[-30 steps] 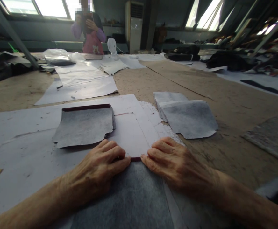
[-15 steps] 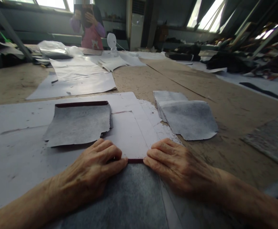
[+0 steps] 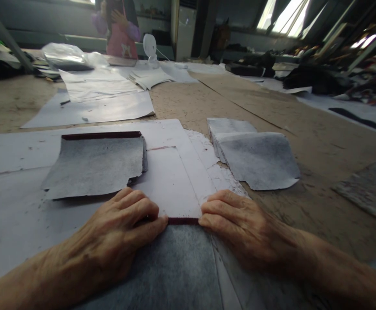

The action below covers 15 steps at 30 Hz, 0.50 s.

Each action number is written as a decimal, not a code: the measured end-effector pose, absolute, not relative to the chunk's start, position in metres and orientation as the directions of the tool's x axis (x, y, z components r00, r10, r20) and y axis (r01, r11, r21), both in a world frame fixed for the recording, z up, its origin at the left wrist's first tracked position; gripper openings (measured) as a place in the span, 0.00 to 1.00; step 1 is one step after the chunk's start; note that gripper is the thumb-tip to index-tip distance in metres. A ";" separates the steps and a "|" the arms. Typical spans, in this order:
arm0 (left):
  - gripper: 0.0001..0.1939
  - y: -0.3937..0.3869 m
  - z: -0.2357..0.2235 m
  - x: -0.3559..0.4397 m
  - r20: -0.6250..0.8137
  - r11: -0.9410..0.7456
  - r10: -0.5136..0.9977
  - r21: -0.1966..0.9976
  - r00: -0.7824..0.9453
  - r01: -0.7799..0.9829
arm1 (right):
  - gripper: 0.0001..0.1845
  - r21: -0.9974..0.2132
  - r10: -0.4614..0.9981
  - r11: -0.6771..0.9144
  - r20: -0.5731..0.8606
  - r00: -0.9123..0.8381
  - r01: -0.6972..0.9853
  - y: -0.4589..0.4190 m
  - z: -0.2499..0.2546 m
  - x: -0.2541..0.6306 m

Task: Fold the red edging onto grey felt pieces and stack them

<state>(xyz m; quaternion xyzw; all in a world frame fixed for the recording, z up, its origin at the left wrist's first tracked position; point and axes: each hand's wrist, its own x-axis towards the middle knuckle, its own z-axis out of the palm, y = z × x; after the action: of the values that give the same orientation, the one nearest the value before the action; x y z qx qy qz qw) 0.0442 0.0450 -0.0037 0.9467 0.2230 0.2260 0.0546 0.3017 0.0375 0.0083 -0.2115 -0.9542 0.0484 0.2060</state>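
Observation:
A grey, felt-like fabric piece (image 3: 181, 267) lies before me, its far edge turned over into a narrow maroon strip (image 3: 183, 221). At the left end of that strip, my left hand (image 3: 119, 234) is closed, with thumb and bent fingers pressing the fold. My right hand (image 3: 239, 228) pinches the right end in the same way, its fingers close together. Between the thumbs a short stretch of maroon shows; the rest of the fold is hidden under the hands. White paper (image 3: 171, 183) with thin drawn lines lies beyond the fold.
A stack of grey pieces with a maroon top edge (image 3: 97, 165) sits left. Another grey stack (image 3: 255, 159) lies right. Farther off are white sheets (image 3: 100, 103), a small white fan (image 3: 150, 49), dark cloth (image 3: 313, 79) and a person in a pink apron (image 3: 121, 41).
My hands have slid slightly apart along the fold, so more of the maroon strip shows between the thumbs. The view has tilted down a little. Both stacks stay in place on the table.

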 end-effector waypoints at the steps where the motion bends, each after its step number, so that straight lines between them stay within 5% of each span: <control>1: 0.19 0.045 -0.003 0.045 0.402 -0.895 0.447 0.204 0.799 0.397 | 0.13 -0.185 0.417 0.909 0.367 -0.831 0.375 0.037 0.008 0.303; 5: 0.19 0.044 -0.003 0.045 0.405 -0.894 0.448 0.203 0.797 0.399 | 0.13 -0.233 0.401 0.913 0.364 -0.841 0.334 0.035 0.008 0.309; 11: 0.19 0.043 -0.005 0.045 0.427 -0.898 0.440 0.203 0.790 0.391 | 0.08 -0.440 0.589 0.792 0.365 -0.721 0.423 0.034 0.006 0.311; 15: 0.19 0.043 -0.004 0.045 0.436 -0.905 0.425 0.199 0.793 0.376 | 0.16 -0.396 0.612 0.786 0.384 -0.691 0.476 0.035 0.004 0.312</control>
<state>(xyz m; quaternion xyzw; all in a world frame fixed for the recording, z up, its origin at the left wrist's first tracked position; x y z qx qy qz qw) 0.0452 0.0434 -0.0040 0.9455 0.2117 0.2421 0.0507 0.3123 0.0351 0.0045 -0.2988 -0.9099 0.1337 0.2550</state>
